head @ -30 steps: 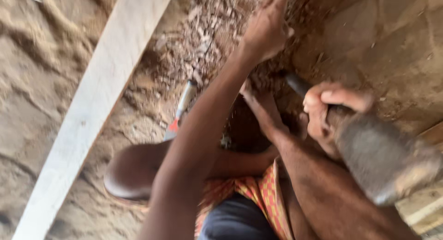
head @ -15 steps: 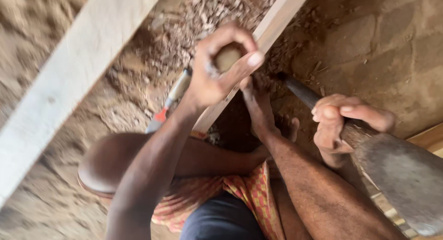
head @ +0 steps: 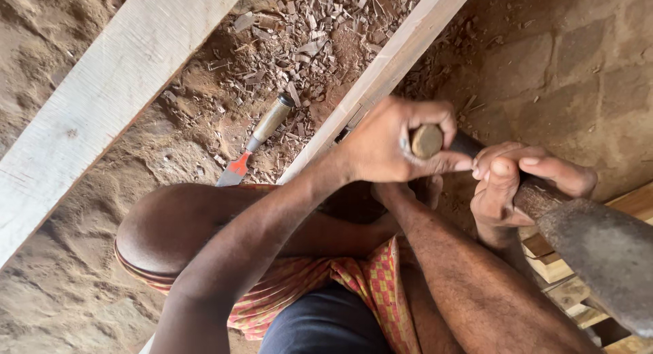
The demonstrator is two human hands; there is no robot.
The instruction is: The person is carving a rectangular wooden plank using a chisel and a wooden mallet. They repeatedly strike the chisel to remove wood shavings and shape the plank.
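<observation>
From the head camera, the left hand (head: 394,146) is gripping a round-topped wooden handle (head: 427,141) – probably a chisel – over the narrow plank (head: 381,75), while the right hand (head: 517,187) is clutching a mallet (head: 598,252) just beside it.

This was a rough, open woodworking spot on bare ground rather than a fitted workshop. The floor (head: 61,286) was loose sandy earth, strewn with a heap of wood chips (head: 306,41) and shavings. Two pale sawn planks, a wide plank (head: 115,89) and a narrower plank (head: 381,75), lay across it, a chisel (head: 262,133) rested in the dirt between them, and stacked timber offcuts (head: 564,279) sat at one side.
</observation>
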